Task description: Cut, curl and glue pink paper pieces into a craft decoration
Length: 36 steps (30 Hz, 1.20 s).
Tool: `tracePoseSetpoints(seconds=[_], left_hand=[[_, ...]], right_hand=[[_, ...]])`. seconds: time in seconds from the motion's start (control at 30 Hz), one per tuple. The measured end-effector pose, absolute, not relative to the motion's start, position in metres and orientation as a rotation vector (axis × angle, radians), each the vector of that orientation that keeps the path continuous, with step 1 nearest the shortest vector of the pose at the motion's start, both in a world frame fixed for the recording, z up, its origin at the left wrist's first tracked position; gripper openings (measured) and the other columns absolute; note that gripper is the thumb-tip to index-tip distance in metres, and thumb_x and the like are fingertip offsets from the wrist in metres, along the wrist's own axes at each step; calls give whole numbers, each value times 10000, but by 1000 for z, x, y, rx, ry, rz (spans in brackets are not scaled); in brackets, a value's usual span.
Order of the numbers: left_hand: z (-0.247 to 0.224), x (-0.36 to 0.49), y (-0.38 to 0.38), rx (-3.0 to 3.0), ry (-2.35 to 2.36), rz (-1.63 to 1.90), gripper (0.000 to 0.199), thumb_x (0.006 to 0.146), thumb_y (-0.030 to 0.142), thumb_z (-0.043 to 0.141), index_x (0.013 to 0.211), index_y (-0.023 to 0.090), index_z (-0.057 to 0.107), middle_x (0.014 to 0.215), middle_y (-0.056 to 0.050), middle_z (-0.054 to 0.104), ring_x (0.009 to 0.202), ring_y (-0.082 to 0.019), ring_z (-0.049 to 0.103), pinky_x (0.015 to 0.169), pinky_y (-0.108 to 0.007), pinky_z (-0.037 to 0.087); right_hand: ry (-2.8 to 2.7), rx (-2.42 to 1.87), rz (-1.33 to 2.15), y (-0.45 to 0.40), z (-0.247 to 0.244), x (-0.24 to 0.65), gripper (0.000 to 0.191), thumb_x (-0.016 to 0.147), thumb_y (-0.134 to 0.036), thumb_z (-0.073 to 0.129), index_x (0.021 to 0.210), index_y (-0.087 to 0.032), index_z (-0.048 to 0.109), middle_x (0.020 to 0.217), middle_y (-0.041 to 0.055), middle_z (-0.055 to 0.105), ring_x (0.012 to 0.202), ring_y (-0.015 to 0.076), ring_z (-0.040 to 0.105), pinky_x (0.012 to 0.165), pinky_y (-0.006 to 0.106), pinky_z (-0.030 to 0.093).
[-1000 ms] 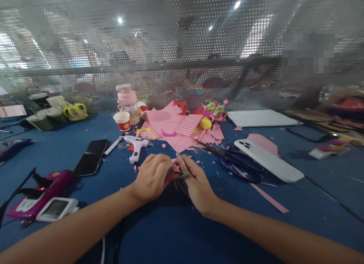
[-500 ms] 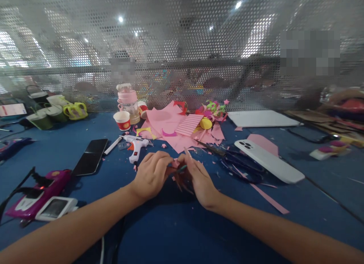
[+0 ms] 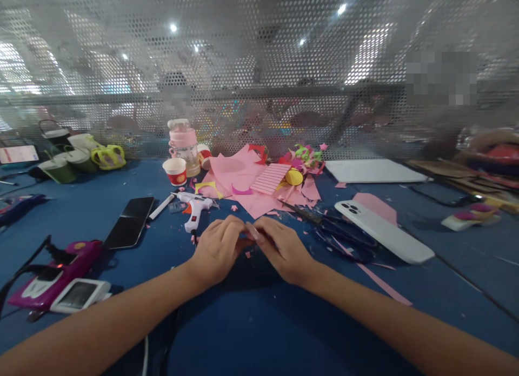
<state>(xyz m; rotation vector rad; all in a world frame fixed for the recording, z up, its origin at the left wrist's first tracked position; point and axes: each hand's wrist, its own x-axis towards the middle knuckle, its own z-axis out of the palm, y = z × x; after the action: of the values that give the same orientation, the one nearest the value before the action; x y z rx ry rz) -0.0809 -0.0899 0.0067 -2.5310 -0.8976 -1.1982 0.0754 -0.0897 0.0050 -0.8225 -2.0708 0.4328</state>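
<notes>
Left hand (image 3: 214,249) and right hand (image 3: 287,249) meet over the blue surface (image 3: 243,327), fingertips together. Both grips are curled inward; can't tell how far closed or what they hold (the fingers hide it). Small pink paper scrap (image 3: 248,254) shows between the hands, just below the fingertips in view.

White hot-glue gun (image 3: 196,207) lies near the left hand, on its far side. Dark-handled metal scissors (image 3: 324,221) lie to the right of the right hand, beside a white phone with three camera lenses (image 3: 383,231), which partly overlaps a pink paper piece (image 3: 380,204).

Pile of cut pink paper (image 3: 229,169) is beyond the hands, with a yellow paper oval (image 3: 294,176) on it. White-and-red paper cup (image 3: 176,176) stands left of the pile. Black phone (image 3: 130,223) lies farther left, near a magenta power strip (image 3: 75,260).
</notes>
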Motion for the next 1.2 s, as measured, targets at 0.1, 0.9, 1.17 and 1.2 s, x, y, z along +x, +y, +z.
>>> tracePoseSetpoints(seconds=[0.1, 0.9, 1.17, 1.2], left_hand=[[7, -81, -90, -2525, -911, -1163, 67, 818, 181, 452, 756, 158, 439, 679, -10, 591, 615, -126, 563, 564, -245, 432], [7, -81, -91, -2529, -1236, -734, 130, 833, 193, 385, 759, 155, 484, 696, -24, 591, 638, -161, 564, 595, -282, 421], [44, -79, -91, -2290, -1475, -272, 307, 868, 223, 244, 842, 123, 533, 748, -95, 600, 735, -223, 584, 659, -347, 420], [51, -79, -89, -2279, -1542, -206, 318, 867, 220, 242, 868, 111, 541, 775, -113, 605, 747, -237, 589, 652, -358, 425]], right_hand=[[-2184, -789, 260, -86, 5, 79, 198, 861, -246, 333, 742, -192, 481, 666, 27, 516, 622, 143, 473, 576, 259, 362], [-2153, -890, 31, -77, -11, 76, 392, 903, -322, 135, 707, -190, 449, 649, 52, 526, 617, 162, 494, 557, 267, 397], [-1999, -1024, 84, -75, -8, 73, 371, 896, -284, 143, 645, -216, 408, 618, 37, 507, 639, 168, 499, 620, 276, 411], [-1999, -1040, 93, -75, -9, 73, 369, 895, -284, 150, 627, -218, 395, 608, 34, 502, 633, 167, 499, 620, 275, 410]])
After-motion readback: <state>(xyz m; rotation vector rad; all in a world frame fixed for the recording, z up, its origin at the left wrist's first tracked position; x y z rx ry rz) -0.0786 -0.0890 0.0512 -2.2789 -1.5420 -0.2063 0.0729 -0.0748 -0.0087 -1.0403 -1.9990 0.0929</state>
